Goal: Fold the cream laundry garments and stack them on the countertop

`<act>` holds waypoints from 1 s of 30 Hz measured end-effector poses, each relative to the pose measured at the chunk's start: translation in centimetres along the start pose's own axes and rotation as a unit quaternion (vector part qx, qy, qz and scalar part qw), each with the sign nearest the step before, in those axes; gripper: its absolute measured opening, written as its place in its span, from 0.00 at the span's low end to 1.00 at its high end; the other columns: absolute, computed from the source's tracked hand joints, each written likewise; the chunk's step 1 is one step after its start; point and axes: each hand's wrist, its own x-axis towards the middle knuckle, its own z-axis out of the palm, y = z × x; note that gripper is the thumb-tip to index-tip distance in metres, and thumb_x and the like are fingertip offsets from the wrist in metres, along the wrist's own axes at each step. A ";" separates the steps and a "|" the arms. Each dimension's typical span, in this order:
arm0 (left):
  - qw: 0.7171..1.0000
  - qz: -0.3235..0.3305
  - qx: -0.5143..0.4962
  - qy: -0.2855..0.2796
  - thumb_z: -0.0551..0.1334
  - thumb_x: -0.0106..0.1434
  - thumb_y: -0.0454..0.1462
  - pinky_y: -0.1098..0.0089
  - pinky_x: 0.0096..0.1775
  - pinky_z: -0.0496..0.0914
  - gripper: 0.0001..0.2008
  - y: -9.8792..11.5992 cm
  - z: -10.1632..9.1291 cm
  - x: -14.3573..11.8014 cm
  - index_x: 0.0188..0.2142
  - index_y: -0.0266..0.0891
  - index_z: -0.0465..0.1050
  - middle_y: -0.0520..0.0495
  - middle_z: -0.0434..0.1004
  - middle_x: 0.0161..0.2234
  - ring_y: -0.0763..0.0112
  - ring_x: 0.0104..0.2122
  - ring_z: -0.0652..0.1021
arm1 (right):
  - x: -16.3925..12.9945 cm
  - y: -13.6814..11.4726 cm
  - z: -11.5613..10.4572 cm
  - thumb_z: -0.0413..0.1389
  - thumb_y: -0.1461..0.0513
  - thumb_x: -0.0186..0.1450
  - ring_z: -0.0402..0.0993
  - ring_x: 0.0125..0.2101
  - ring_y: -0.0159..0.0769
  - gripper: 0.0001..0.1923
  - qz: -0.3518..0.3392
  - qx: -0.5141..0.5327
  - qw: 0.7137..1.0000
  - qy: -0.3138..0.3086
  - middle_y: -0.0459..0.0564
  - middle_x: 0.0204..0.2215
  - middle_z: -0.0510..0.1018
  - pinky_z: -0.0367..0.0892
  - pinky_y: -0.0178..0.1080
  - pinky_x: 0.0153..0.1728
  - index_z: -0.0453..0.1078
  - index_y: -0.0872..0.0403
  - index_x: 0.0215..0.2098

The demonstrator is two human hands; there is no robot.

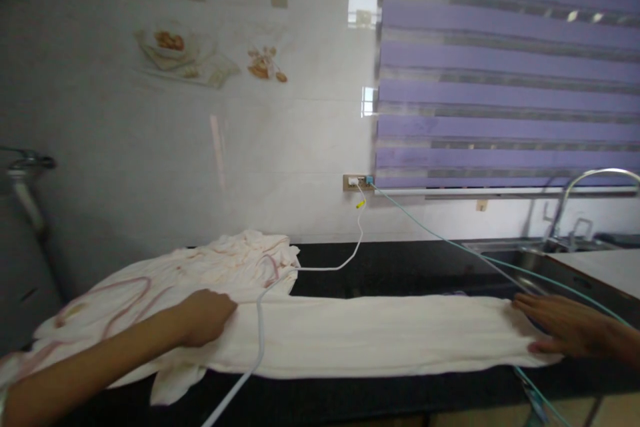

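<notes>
Cream garment (360, 337) lies stretched flat along the black counter (400, 267), one long leg or sleeve (can't tell which) running left to right. Left hand (205, 317) sits on the cloth near its bunched end, fingers curled down onto the fabric, knuckles up; whether it pinches a fold can't be told. Right hand (563, 327) is spread flat, palm down, pressing the far right end of the cloth. White cable (260, 340) crosses over the garment just right of the left hand and runs up to the wall socket (357, 181). Teal cable (450, 240) leaves the same socket and slants down past the right hand. Sink faucet (580, 197) stands behind, under the purple blind (505, 67).
</notes>
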 end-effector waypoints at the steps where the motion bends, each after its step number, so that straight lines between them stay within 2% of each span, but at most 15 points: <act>1: 1.000 0.016 0.001 -0.010 0.58 0.59 0.32 0.62 0.45 0.70 0.10 2.0 0.0 0.3 0.35 0.35 0.79 0.39 0.84 0.38 0.56 0.40 0.81 | 0.8 -0.7 -0.8 0.60 0.38 0.60 0.71 0.60 0.52 0.42 -0.006 -0.010 1.000 0.003 0.79 0.59 0.70 0.64 0.48 0.55 0.74 0.57 0.61; 3: 0.997 0.067 -0.036 -0.013 0.54 0.61 0.30 0.62 0.44 0.70 0.14 6.3 0.1 0.8 0.39 0.36 0.78 0.39 0.83 0.41 0.56 0.41 0.81 | 2.9 -3.3 -2.4 0.58 0.38 0.62 0.71 0.59 0.53 0.42 -0.001 -0.015 1.000 0.024 0.78 0.59 0.70 0.64 0.50 0.56 0.73 0.59 0.61; 4: 0.993 0.083 -0.078 0.021 0.52 0.61 0.29 0.64 0.45 0.70 0.16 8.6 0.1 1.2 0.39 0.37 0.78 0.40 0.82 0.41 0.59 0.42 0.81 | 4.1 -5.3 -3.1 0.56 0.39 0.64 0.71 0.59 0.52 0.39 0.003 -0.008 0.999 0.045 0.76 0.60 0.70 0.64 0.49 0.57 0.73 0.57 0.62; 7: 0.970 0.120 -0.191 0.089 0.50 0.61 0.28 0.66 0.52 0.70 0.20 15.8 0.6 2.4 0.48 0.37 0.75 0.41 0.79 0.49 0.63 0.49 0.78 | 8.0 -13.9 -4.0 0.48 0.44 0.71 0.75 0.54 0.48 0.30 0.036 0.033 0.991 0.124 0.67 0.58 0.73 0.67 0.50 0.57 0.74 0.53 0.59; 10: 0.956 0.132 -0.235 0.114 0.46 0.68 0.31 0.63 0.59 0.68 0.23 23.2 1.5 3.9 0.55 0.36 0.74 0.38 0.77 0.54 0.60 0.55 0.75 | 11.9 -24.3 -2.4 0.44 0.52 0.74 0.72 0.57 0.46 0.26 0.067 0.087 0.976 0.190 0.63 0.59 0.72 0.66 0.49 0.61 0.70 0.56 0.61; 12: 0.951 0.146 -0.250 0.109 0.46 0.68 0.31 0.63 0.61 0.67 0.25 27.4 2.3 4.9 0.58 0.36 0.73 0.37 0.76 0.57 0.59 0.57 0.74 | 14.0 -30.6 -0.4 0.43 0.59 0.72 0.69 0.59 0.44 0.26 0.044 0.118 0.975 0.182 0.61 0.62 0.69 0.64 0.47 0.62 0.67 0.56 0.63; 14: 0.952 0.153 -0.251 0.088 0.47 0.68 0.32 0.61 0.60 0.68 0.25 30.2 3.1 5.7 0.60 0.35 0.72 0.36 0.77 0.56 0.56 0.56 0.76 | 15.7 -35.4 1.7 0.44 0.65 0.68 0.66 0.62 0.43 0.29 0.018 0.150 0.975 0.161 0.59 0.65 0.67 0.61 0.47 0.64 0.65 0.56 0.66; 16: 0.958 0.130 -0.245 0.068 0.47 0.68 0.32 0.59 0.57 0.70 0.26 31.3 4.1 6.1 0.60 0.33 0.73 0.34 0.78 0.54 0.54 0.54 0.77 | 16.8 -38.4 3.3 0.45 0.66 0.65 0.62 0.65 0.43 0.33 0.034 0.174 0.973 0.150 0.60 0.66 0.65 0.58 0.46 0.66 0.62 0.60 0.68; 18: 0.962 0.116 -0.240 0.064 0.47 0.68 0.32 0.57 0.60 0.68 0.27 31.0 5.4 6.1 0.63 0.32 0.70 0.34 0.74 0.59 0.53 0.59 0.74 | 17.3 -39.8 4.2 0.42 0.65 0.68 0.63 0.65 0.43 0.31 0.057 0.184 0.972 0.132 0.61 0.66 0.66 0.58 0.45 0.67 0.62 0.61 0.68; 21: 0.960 0.124 -0.234 0.086 0.45 0.71 0.36 0.50 0.67 0.58 0.29 29.3 7.5 5.6 0.69 0.38 0.63 0.42 0.60 0.70 0.52 0.69 0.60 | 17.3 -40.2 4.5 0.39 0.59 0.73 0.62 0.66 0.44 0.29 0.065 0.167 0.979 0.102 0.58 0.66 0.67 0.54 0.47 0.68 0.63 0.58 0.69; 23: 0.960 0.127 -0.229 0.096 0.45 0.72 0.40 0.47 0.68 0.55 0.29 28.5 8.6 5.5 0.70 0.43 0.60 0.48 0.55 0.72 0.53 0.71 0.55 | 17.1 -40.3 4.3 0.39 0.56 0.74 0.58 0.68 0.45 0.30 0.069 0.147 0.983 0.086 0.54 0.68 0.64 0.51 0.50 0.68 0.61 0.54 0.70; 26: 0.961 0.116 -0.228 0.102 0.43 0.73 0.42 0.45 0.68 0.53 0.29 28.2 9.6 5.5 0.70 0.47 0.59 0.52 0.53 0.72 0.54 0.71 0.54 | 16.9 -40.6 4.2 0.37 0.54 0.74 0.51 0.70 0.49 0.30 0.097 0.125 0.985 0.067 0.49 0.71 0.59 0.48 0.55 0.69 0.58 0.50 0.72; 30: 0.964 0.077 -0.226 0.113 0.44 0.73 0.47 0.45 0.68 0.51 0.30 28.2 9.9 5.8 0.71 0.47 0.59 0.51 0.53 0.72 0.52 0.72 0.53 | 17.0 -40.9 4.4 0.35 0.51 0.75 0.46 0.72 0.52 0.32 0.128 0.109 0.984 0.051 0.48 0.72 0.55 0.44 0.57 0.69 0.57 0.50 0.72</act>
